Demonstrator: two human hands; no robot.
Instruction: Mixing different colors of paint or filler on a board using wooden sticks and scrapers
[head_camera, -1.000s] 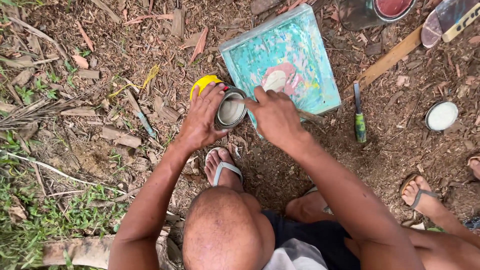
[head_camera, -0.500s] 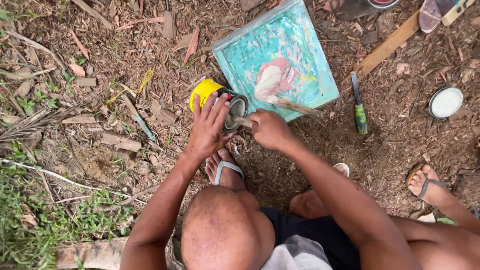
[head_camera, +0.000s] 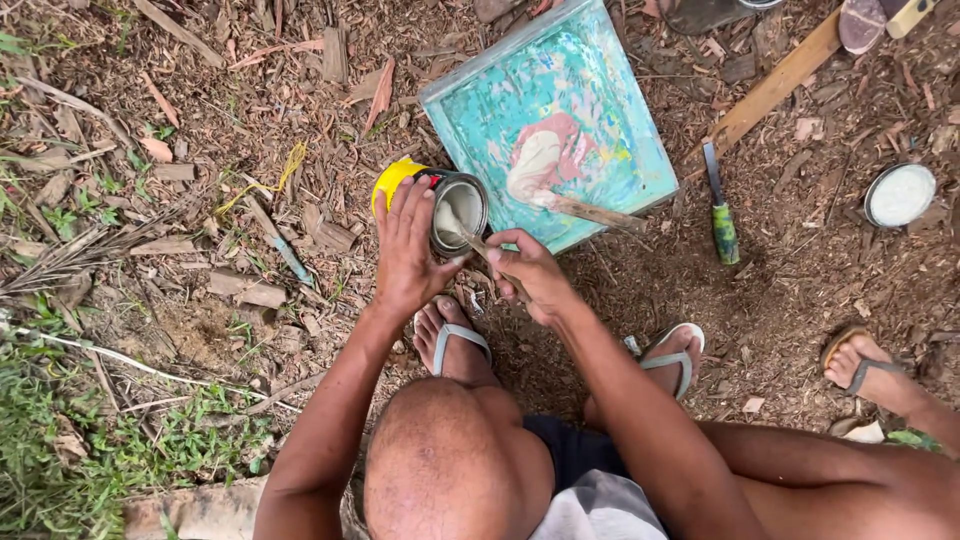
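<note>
The small paint tin, yellow-sided and holding pale paint, stood tilted on the mulch-strewn ground just off the near left corner of the turquoise painted panel. The left hand was wrapped around its near side, steadying it. The right hand was clenched on a thin stick whose tip dipped into the paint. To do this well, the tin wanted a firm hold and a slow stir reaching the bottom, so nothing slopped over the rim. A green-handled knife lay right of the panel, a white-filled lid well beyond it.
</note>
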